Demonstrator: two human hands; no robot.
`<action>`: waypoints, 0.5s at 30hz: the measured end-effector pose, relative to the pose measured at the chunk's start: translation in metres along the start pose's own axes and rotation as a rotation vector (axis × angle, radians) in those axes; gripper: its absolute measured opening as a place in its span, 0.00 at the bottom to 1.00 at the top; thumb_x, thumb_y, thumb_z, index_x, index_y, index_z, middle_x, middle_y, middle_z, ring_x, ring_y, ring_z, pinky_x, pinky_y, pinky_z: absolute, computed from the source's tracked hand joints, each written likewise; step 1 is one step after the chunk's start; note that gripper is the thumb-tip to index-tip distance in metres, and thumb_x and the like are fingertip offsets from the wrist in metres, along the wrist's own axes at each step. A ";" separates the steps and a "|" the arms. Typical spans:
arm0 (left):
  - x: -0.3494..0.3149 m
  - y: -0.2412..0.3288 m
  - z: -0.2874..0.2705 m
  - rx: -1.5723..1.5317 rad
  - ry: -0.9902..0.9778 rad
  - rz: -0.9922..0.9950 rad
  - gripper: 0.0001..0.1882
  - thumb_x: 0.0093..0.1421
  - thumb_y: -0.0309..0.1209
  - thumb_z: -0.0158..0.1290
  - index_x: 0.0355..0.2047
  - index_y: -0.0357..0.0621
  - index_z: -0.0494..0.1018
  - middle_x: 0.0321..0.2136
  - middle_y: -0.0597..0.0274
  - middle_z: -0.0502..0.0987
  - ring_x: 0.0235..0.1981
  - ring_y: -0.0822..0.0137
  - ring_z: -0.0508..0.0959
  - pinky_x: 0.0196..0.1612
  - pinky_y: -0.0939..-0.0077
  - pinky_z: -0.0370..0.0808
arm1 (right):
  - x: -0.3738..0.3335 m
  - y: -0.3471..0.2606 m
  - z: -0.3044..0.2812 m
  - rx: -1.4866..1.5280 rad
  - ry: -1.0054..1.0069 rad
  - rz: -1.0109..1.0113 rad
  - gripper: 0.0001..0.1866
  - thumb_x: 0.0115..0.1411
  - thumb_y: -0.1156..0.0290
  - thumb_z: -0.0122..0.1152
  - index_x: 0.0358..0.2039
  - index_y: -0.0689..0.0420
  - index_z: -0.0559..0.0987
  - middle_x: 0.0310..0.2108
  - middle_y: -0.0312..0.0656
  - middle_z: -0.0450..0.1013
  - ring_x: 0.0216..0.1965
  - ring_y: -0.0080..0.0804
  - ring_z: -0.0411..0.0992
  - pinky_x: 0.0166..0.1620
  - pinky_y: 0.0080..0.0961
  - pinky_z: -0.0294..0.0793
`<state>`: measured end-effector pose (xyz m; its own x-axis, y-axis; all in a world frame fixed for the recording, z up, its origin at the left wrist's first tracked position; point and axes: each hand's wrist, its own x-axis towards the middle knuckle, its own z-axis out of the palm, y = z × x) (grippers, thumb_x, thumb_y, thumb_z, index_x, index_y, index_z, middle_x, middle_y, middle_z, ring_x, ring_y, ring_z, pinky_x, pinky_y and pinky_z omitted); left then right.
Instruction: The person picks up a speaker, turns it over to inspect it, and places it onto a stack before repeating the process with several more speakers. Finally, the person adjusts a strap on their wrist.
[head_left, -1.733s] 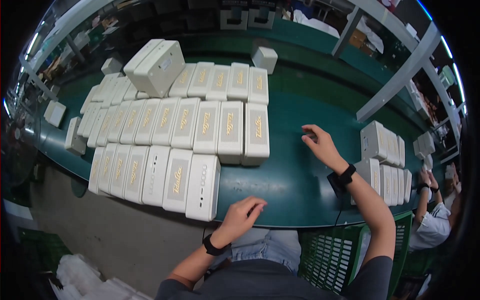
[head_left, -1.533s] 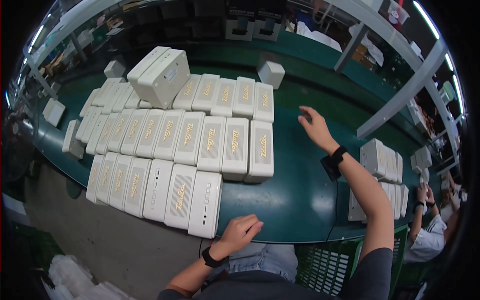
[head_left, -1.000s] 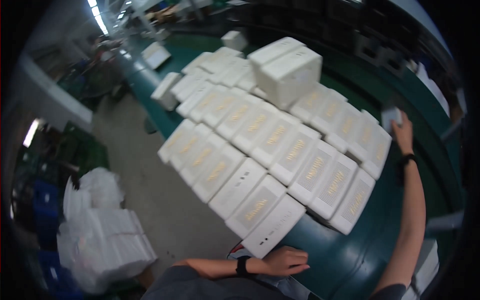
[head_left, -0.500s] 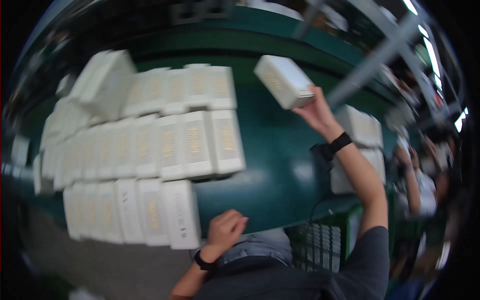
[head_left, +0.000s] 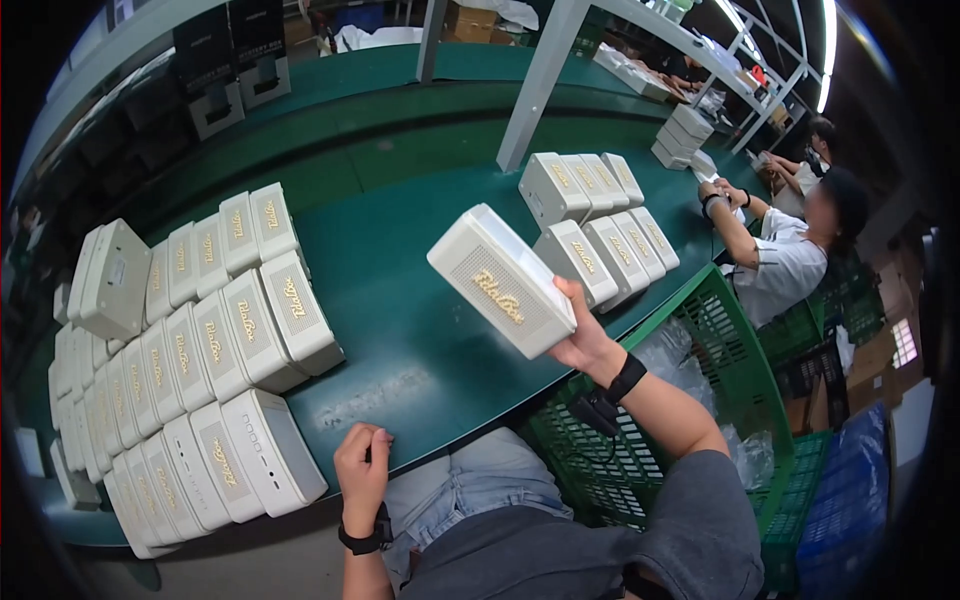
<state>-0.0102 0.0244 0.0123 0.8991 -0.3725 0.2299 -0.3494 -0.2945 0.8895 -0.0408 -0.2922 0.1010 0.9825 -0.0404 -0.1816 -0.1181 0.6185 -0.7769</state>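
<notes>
My right hand (head_left: pixel 585 335) grips the lower right end of a white box-shaped speaker (head_left: pixel 503 283). The speaker is tilted above the green table (head_left: pixel 390 270), with its dotted grille and gold lettering showing. Near the table's front edge, my left hand (head_left: pixel 362 465) is curled into a loose fist with nothing visible in it. To its left stand rows of similar white speakers (head_left: pixel 215 340), packed side by side; the closest one (head_left: pixel 275 450) has ports and buttons facing me. Beyond the held speaker, a smaller group of white speakers (head_left: pixel 585 262) stands in two rows on the right.
A green plastic crate (head_left: pixel 745 350) with clear plastic bags stands at the table's right front. A grey metal post (head_left: pixel 540 85) rises from the table. Farther right, a co-worker in a white shirt (head_left: pixel 785 255) handles something beside stacked white boxes (head_left: pixel 682 135).
The view has turned to the right, bringing more of the right-hand speakers and crate into sight. My right hand has come closer to me with the speaker. My left hand remains curled.
</notes>
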 end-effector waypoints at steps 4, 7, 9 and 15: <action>-0.004 0.004 -0.010 -0.224 0.025 -0.165 0.15 0.63 0.28 0.42 0.20 0.34 0.69 0.19 0.62 0.69 0.20 0.74 0.67 0.25 0.82 0.63 | -0.001 0.018 -0.012 0.023 -0.009 0.037 0.36 0.58 0.47 0.48 0.61 0.56 0.57 0.56 0.45 0.62 0.55 0.36 0.64 0.56 0.32 0.66; -0.001 -0.003 -0.010 -0.335 0.049 -0.179 0.18 0.65 0.32 0.39 0.21 0.35 0.69 0.19 0.64 0.69 0.20 0.78 0.65 0.26 0.85 0.62 | -0.006 0.023 -0.011 0.096 -0.035 0.072 0.35 0.59 0.47 0.47 0.60 0.56 0.58 0.55 0.44 0.63 0.54 0.36 0.65 0.56 0.31 0.66; -0.002 -0.007 -0.008 -0.309 0.047 -0.182 0.18 0.65 0.32 0.39 0.21 0.35 0.69 0.19 0.64 0.69 0.20 0.78 0.66 0.26 0.85 0.62 | -0.008 0.024 -0.018 0.185 -0.062 0.113 0.35 0.59 0.47 0.47 0.60 0.56 0.58 0.55 0.44 0.64 0.53 0.36 0.66 0.55 0.31 0.67; 0.002 -0.006 0.003 -0.282 0.112 -0.185 0.18 0.65 0.32 0.39 0.22 0.35 0.70 0.20 0.63 0.69 0.21 0.77 0.65 0.27 0.85 0.63 | -0.007 0.030 -0.033 0.534 -0.203 0.281 0.32 0.60 0.50 0.48 0.58 0.57 0.60 0.54 0.44 0.65 0.51 0.34 0.68 0.51 0.28 0.72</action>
<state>-0.0071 0.0227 0.0060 0.9692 -0.2320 0.0827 -0.1056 -0.0879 0.9905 -0.0564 -0.2995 0.0590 0.9383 0.2974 -0.1763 -0.3389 0.8919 -0.2993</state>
